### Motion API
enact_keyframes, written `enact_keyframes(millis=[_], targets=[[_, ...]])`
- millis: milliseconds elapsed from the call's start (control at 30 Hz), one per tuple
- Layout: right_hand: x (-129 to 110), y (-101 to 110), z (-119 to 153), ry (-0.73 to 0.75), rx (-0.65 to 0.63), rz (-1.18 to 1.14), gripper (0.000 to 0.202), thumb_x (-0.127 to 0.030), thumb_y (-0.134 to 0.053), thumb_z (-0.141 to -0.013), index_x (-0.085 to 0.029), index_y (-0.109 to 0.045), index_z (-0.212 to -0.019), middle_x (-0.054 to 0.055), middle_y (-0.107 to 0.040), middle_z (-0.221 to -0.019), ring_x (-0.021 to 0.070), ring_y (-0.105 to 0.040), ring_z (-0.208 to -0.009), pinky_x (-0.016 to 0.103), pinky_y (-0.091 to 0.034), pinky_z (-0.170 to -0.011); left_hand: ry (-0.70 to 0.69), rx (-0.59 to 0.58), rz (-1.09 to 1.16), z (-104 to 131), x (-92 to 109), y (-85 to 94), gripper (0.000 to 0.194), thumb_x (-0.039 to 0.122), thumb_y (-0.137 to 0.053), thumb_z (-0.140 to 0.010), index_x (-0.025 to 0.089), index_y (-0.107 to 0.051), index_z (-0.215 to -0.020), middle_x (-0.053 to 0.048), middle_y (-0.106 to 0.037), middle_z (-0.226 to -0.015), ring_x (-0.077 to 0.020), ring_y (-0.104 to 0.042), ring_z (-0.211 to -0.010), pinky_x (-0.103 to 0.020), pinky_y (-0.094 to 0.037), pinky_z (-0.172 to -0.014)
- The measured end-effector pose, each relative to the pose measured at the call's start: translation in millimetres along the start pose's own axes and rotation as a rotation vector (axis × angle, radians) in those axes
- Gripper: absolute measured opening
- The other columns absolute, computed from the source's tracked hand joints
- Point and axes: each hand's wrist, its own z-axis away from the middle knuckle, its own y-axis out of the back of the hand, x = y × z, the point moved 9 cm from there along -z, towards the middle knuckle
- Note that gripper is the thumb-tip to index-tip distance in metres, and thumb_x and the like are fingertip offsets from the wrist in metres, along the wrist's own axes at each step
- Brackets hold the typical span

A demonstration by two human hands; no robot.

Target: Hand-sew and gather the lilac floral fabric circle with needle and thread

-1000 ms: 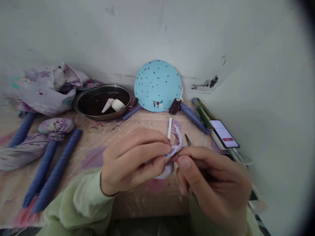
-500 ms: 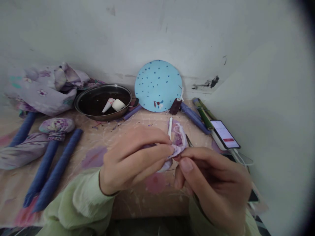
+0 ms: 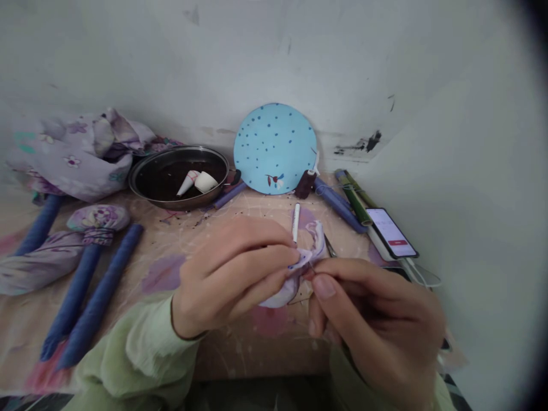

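Note:
Between my two hands is a piece of pale lilac fabric (image 3: 283, 294) with small dark marks and a gathered edge. My left hand (image 3: 240, 274) is closed, pinching the fabric between thumb and fingers. The thumb and index finger of my right hand (image 3: 372, 319) are pressed together at the fabric's right edge, on a thin needle (image 3: 311, 266) that barely shows. Just beyond my fingers lie a white pen (image 3: 296, 221) and the tip of a dark metal tool (image 3: 330, 246), partly hidden. A spool of dark thread (image 3: 305, 185) stands farther back.
A blue spotted disc (image 3: 276, 145) leans on the wall beside a metal pan (image 3: 158, 177) holding white pieces. Blue wrapped rods (image 3: 103, 297) and bundled floral cloth (image 3: 81, 154) are at left. Green bamboo sticks (image 3: 355, 197) and a lit phone (image 3: 391, 234) are at right.
The fabric has turned and slid in my fingers, so more of it hangs below my left hand. My right hand has shifted slightly right.

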Motion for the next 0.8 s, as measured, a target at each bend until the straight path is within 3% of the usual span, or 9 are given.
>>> enact_keyframes(millis=[200,500,667,800], targets=[[-4,2,-1,0.01,0.01,-0.046,0.019,-0.004,-0.055,-0.081,-0.019,-0.065,-0.085,-0.005,-0.06,-0.046,0.0059,-0.051,-0.033,0.014,-0.036,-0.03,-0.05,0.016,0.053,-1,3,-0.2,0.015,0.008,-0.061,-0.08,0.014,-0.061,-0.093,-0.007,-0.068,-0.091,-0.0161,-0.066,-0.085,-0.03,-0.059,-0.075],[3,3,3,-0.053,0.158,-0.143,0.012,-0.011,-0.058,-0.08,-0.019,-0.066,-0.077,-0.005,-0.06,-0.045,0.0054,-0.049,-0.033,0.014,-0.035,-0.031,0.092,-0.01,0.115,4,-7,-3.5,0.019,0.012,-0.061,-0.082,0.024,-0.06,-0.097,-0.002,-0.07,-0.095,-0.0163,-0.066,-0.088,-0.031,-0.059,-0.08],[5,5,5,-0.046,0.143,-0.159,0.012,-0.009,-0.058,-0.077,-0.019,-0.065,-0.079,-0.004,-0.062,-0.051,0.0072,-0.052,-0.037,0.016,-0.04,-0.035,0.074,-0.006,0.106,5,-9,-3.0,0.02,0.01,-0.062,-0.08,0.022,-0.061,-0.096,-0.001,-0.069,-0.097,-0.0156,-0.065,-0.089,-0.032,-0.058,-0.082],[5,4,3,-0.028,0.042,-0.058,0.015,-0.006,-0.055,-0.08,-0.019,-0.063,-0.078,-0.003,-0.062,-0.054,0.0077,-0.054,-0.041,0.017,-0.044,-0.038,0.06,0.039,0.103,1,-6,2.6,0.014,0.015,-0.064,-0.081,0.02,-0.061,-0.094,0.0,-0.069,-0.089,-0.014,-0.065,-0.085,-0.027,-0.058,-0.074]])
